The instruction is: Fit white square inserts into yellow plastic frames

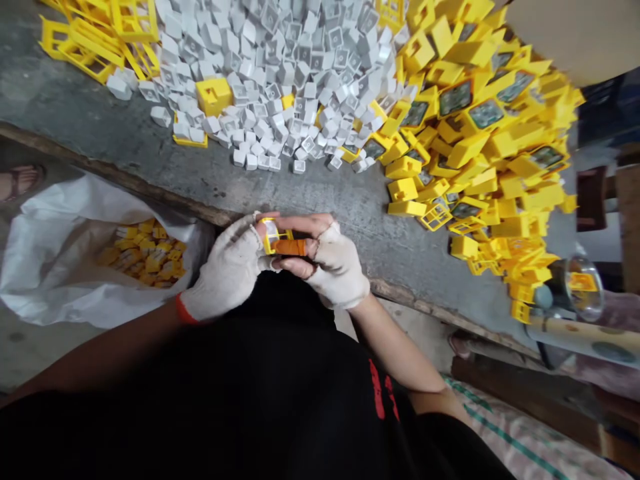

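Observation:
In front of my body, at the table's near edge, both hands are on a small yellow plastic frame [271, 232] with whitish pieces showing in its openings. My left hand [227, 270], in a white knit glove with bare fingertips, grips the frame's left side. From the other side, my right hand [340, 263], gloved the same way and with orange tape around one finger, closes its fingers on it. Fingers hide part of the frame. Beyond them lies a heap of small light-grey plastic caps [300, 73].
The grey table [320, 200] has a worn wooden front edge. Yellow housings [470, 147] are piled on the right, and yellow lattice frames [100, 40] lie at the far left. A white sack [65, 267] holding yellow-and-white pieces stands below the edge. Another person's foot [23, 181] shows far left.

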Action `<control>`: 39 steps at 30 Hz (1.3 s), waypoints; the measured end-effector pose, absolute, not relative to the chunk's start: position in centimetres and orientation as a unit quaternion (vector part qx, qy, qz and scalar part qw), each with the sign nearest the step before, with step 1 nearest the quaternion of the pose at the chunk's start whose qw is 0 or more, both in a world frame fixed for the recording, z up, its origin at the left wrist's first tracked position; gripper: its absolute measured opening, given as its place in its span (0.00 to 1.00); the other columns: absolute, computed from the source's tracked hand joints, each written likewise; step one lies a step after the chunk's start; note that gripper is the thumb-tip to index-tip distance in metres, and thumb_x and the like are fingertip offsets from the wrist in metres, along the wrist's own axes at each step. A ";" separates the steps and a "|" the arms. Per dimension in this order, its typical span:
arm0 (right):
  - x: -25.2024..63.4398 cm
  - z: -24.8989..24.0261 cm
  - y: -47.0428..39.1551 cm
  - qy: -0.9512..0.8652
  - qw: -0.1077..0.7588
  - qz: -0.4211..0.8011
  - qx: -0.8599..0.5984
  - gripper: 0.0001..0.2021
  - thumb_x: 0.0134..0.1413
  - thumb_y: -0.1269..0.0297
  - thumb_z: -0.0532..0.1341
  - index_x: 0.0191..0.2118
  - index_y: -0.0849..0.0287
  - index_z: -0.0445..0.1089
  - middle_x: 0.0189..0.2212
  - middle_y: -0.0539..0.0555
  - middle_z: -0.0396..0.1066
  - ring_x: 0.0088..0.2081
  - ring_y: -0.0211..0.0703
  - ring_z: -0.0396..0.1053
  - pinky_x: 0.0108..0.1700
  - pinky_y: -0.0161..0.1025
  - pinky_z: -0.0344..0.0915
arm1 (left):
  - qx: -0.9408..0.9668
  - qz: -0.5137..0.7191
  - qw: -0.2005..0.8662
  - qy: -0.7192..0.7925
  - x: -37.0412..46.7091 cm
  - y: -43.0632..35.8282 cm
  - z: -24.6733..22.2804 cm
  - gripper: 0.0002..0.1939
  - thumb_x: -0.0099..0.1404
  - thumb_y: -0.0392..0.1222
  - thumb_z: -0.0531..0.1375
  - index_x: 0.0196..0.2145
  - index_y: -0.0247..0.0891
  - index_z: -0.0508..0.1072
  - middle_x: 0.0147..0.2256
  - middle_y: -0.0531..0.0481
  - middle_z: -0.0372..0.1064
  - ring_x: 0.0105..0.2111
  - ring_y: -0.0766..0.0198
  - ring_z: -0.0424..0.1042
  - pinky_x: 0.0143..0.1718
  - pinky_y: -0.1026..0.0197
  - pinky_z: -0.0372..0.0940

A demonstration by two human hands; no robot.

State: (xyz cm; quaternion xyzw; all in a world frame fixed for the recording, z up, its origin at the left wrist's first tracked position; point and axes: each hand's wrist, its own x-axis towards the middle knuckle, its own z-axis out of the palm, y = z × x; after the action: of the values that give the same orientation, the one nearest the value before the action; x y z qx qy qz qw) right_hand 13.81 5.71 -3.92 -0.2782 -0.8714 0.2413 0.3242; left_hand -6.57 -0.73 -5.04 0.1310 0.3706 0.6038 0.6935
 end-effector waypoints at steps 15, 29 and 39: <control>10.3 -3.7 13.6 -0.898 0.174 0.108 -0.390 0.13 0.80 0.51 0.63 0.54 0.49 0.82 0.49 0.57 0.86 0.59 0.65 0.78 0.64 0.69 0.72 | 0.118 0.620 0.648 0.427 -8.4 -0.2 -4.0 0.28 0.60 0.58 0.85 0.48 0.39 0.83 0.44 0.44 0.86 0.36 0.53 0.86 0.29 0.60 0.77; 19.8 -1.4 5.4 -0.874 0.300 0.275 -0.265 0.23 0.86 0.46 0.57 0.54 0.53 0.86 0.43 0.55 0.90 0.43 0.48 0.87 0.49 0.50 0.83 | 0.241 0.365 0.826 0.356 -4.2 1.7 -2.1 0.18 0.75 0.54 0.73 0.45 0.35 0.76 0.36 0.47 0.79 0.29 0.62 0.78 0.23 0.65 0.64; 22.0 -1.1 2.4 -0.909 0.291 0.077 -0.288 0.17 0.83 0.65 0.59 0.62 0.42 0.83 0.54 0.50 0.90 0.52 0.51 0.85 0.51 0.53 0.74 | 0.180 0.446 0.771 0.418 -1.3 0.2 -1.5 0.09 0.75 0.44 0.71 0.47 0.37 0.82 0.43 0.41 0.84 0.34 0.57 0.82 0.28 0.63 0.73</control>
State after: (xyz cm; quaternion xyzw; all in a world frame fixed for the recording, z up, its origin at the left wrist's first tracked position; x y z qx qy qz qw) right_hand 21.98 2.45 -1.06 -0.2879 -0.9090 0.0766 0.2915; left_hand -1.29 0.17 -1.55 0.1796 0.4184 0.4458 0.7707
